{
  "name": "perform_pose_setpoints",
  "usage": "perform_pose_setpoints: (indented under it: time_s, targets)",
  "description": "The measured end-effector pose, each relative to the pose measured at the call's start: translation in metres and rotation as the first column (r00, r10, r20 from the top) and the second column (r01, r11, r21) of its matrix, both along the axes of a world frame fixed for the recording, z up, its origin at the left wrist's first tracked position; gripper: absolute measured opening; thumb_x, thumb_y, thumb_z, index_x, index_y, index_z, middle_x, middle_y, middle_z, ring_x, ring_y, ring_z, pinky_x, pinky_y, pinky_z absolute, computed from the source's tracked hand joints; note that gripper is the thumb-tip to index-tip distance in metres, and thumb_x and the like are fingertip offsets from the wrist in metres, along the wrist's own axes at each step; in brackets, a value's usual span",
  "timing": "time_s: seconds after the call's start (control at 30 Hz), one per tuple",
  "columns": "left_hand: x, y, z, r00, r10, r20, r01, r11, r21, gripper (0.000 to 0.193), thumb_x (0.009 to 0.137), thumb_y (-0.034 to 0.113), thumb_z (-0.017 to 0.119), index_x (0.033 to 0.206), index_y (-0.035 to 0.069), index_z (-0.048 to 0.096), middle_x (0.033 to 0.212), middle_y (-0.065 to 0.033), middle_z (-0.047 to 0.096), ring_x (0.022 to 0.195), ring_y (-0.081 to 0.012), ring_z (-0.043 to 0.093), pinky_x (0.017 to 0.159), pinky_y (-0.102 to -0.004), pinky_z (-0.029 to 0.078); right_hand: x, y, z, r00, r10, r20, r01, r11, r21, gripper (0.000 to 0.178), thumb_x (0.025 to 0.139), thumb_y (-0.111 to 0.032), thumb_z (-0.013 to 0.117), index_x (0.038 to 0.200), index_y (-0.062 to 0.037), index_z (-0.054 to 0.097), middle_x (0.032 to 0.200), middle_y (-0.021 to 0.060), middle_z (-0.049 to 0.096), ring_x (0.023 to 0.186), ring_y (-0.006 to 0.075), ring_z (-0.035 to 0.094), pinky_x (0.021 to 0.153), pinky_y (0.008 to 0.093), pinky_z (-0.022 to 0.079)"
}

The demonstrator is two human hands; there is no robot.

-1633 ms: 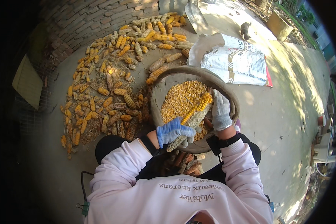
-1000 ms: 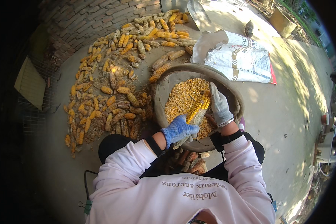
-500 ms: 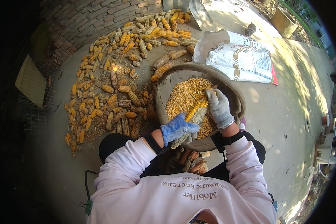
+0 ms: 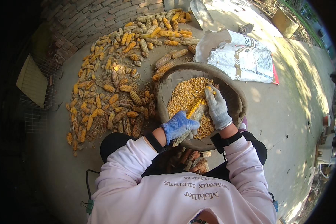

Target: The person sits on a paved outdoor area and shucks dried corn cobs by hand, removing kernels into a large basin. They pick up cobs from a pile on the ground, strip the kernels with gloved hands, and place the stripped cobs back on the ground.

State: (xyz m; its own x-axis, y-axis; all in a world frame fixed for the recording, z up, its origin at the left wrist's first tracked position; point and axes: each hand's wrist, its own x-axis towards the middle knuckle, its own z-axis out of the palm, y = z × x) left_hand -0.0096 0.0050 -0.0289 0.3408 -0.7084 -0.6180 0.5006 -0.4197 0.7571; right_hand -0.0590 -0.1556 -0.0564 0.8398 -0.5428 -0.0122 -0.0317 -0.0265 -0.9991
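Observation:
A corn cob lies slantwise over the basin, partly stripped: a strip of yellow kernels runs beside a bare, pale side. My left hand, in a blue-and-white glove, is closed around its near end. At the far end, my right hand, in a grey-white glove, has its fingers curled over the cob, with yellow kernels showing by the fingertips. Below both hands, the round grey-brown basin holds many loose corn kernels. The gloves hide parts of the cob.
Many unshelled corn cobs spread over the concrete to the left and far side. A white sack lies beyond the basin at right. Stripped cobs lie between my legs. A brick wall stands far left; a small grey animal is behind the sack.
My right hand has shifted slightly down along the cob, its fingers curling further over it. The left hand keeps its grip. The small grey animal has moved a little left.

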Motion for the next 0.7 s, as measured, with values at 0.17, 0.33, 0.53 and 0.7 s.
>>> perform_pose_setpoints:
  time_s: [0.17, 0.33, 0.53, 0.7]
  targets:
    - [-0.008, -0.006, -0.008, 1.0, 0.0, 0.023, -0.002, 0.998, 0.067, 0.044, 0.074, 0.012, 0.067, 0.106, -0.007, 0.044, 0.069, -0.0132, 0.06, 0.049, -0.019, 0.058, 0.042, -0.0301, 0.048, -0.003, 0.012, 0.013, 0.993, -0.023, -0.118, 0.005, 0.989, -0.145, 0.058, 0.084, -0.026, 0.065, 0.126, 0.0034, 0.039, 0.089, 0.011, 0.063, 0.082, 0.0108, 0.058, 0.071, 0.0244, 0.047]
    - [-0.001, 0.007, -0.005, 0.997, -0.022, -0.067, 0.013, 0.992, -0.129, 0.021, 0.075, 0.008, 0.065, 0.088, -0.004, 0.054, 0.063, -0.0125, 0.06, 0.045, -0.019, 0.057, 0.039, -0.0297, 0.045, -0.007, 0.005, 0.009, 0.998, 0.021, -0.059, -0.033, 0.975, -0.218, 0.055, 0.085, -0.028, 0.064, 0.125, 0.0019, 0.042, 0.086, 0.0081, 0.063, 0.077, 0.0104, 0.058, 0.068, 0.024, 0.047]
    - [0.006, 0.005, -0.006, 0.996, -0.066, 0.052, 0.067, 0.998, -0.015, 0.051, 0.075, 0.018, 0.065, 0.116, -0.008, 0.049, 0.071, -0.0131, 0.063, 0.053, -0.0197, 0.061, 0.048, -0.0298, 0.05, -0.001, -0.004, -0.002, 1.0, 0.026, -0.003, -0.026, 1.0, 0.017, 0.045, 0.086, -0.029, 0.061, 0.116, 0.0028, 0.05, 0.084, 0.0079, 0.063, 0.073, 0.0109, 0.058, 0.065, 0.0241, 0.047]
    - [-0.006, -0.01, -0.018, 0.815, -0.129, 0.565, 0.064, 0.989, 0.132, 0.057, 0.072, 0.018, 0.068, 0.118, -0.008, 0.046, 0.079, -0.0158, 0.062, 0.064, -0.0199, 0.062, 0.055, -0.0305, 0.052, 0.001, -0.006, 0.002, 0.993, -0.085, -0.08, 0.084, 0.996, -0.011, 0.035, 0.087, -0.029, 0.061, 0.102, 0.0025, 0.059, 0.08, 0.0051, 0.063, 0.072, 0.0087, 0.056, 0.063, 0.0234, 0.045]
